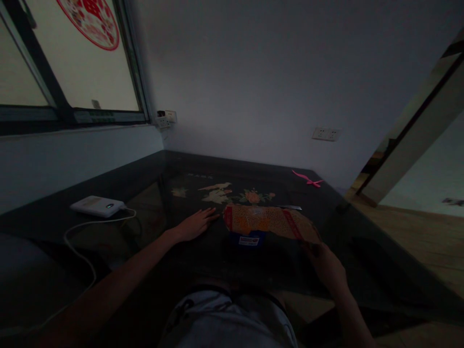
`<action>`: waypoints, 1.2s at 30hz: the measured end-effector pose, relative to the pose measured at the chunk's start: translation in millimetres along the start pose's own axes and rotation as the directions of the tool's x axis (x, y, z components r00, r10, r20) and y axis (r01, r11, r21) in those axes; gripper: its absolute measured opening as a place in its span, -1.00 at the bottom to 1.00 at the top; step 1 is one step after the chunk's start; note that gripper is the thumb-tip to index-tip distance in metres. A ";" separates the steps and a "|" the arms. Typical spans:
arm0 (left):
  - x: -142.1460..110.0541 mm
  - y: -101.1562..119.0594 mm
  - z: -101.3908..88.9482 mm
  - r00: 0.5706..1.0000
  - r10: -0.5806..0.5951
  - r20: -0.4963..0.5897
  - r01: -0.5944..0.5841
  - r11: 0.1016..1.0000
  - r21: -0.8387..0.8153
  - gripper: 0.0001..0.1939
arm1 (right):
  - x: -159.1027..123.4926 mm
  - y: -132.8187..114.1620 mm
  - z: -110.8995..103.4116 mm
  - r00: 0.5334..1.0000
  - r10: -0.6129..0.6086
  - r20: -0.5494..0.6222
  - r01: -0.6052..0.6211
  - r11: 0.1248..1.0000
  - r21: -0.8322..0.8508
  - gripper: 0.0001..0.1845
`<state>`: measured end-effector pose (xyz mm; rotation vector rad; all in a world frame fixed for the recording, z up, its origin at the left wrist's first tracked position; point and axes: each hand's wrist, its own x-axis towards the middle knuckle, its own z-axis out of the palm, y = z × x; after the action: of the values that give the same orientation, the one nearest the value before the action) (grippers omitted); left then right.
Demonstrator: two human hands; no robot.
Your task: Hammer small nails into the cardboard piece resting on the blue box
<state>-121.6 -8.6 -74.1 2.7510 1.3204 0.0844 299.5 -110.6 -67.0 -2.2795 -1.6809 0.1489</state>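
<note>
A long tan, speckled piece with red bands (273, 221), like a flat packet or wide strip, stretches across the table. Its left part rests over a small blue box (248, 240) with a white label. My right hand (328, 266) is closed at the right end of this speckled piece; shadow hides part of the fingers. My left hand (197, 225) lies flat on the dark tabletop with fingers stretched out, just left of the speckled piece and apart from it. A thin shiny strip (293, 208) lies behind the speckled piece, its kind unclear.
The dark glossy table (174, 166) has a bird-and-flower picture on it. A white power bank (97, 206) with a white cable (81, 224) is at left. A pink ribbon (311, 182) lies at the back right. Wall sockets (325, 134) are behind; a dark flat object (387, 270) is at right.
</note>
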 end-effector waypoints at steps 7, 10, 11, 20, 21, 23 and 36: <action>-9.9 4.0 3.3 0.992 0.119 -0.045 -0.122 0.990 -0.069 -0.47 | -0.5 -0.7 -1.7 1.000 0.004 0.013 -0.004 1.000 -0.006 -0.50; -13.8 9.7 0.3 0.988 0.141 -0.061 -0.147 0.983 -0.111 -0.48 | 0.2 0.2 -0.9 1.000 0.008 0.016 -0.008 1.000 -0.016 -0.49; -15.2 12.2 -0.9 0.986 0.155 -0.059 -0.162 0.978 -0.129 -0.49 | 0.5 0.6 -0.4 1.000 0.007 0.016 -0.007 1.000 -0.018 -0.49; -33.5 29.5 -7.5 0.959 0.260 -0.108 -0.280 0.921 -0.269 -0.52 | 0.7 1.4 0.9 1.000 0.030 0.004 -0.030 0.999 -0.028 -0.51; -34.1 29.9 -7.7 0.960 0.255 -0.119 -0.279 0.919 -0.277 -0.53 | 0.3 1.0 0.4 1.000 0.029 0.005 -0.029 0.999 -0.028 -0.51; -33.7 30.5 -8.0 0.961 0.245 -0.127 -0.271 0.923 -0.274 -0.52 | -0.2 0.1 -0.8 1.000 0.026 0.008 -0.025 0.999 -0.030 -0.52; -37.8 45.5 -8.8 0.955 0.293 -0.047 -0.295 0.925 -0.240 -0.53 | -7.2 -8.8 -5.1 0.999 0.003 0.040 0.001 0.993 -0.114 -0.65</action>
<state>-110.8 -65.8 -61.0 2.7106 0.8218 0.2626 290.6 -116.0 -60.3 -2.3747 -1.7506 0.1017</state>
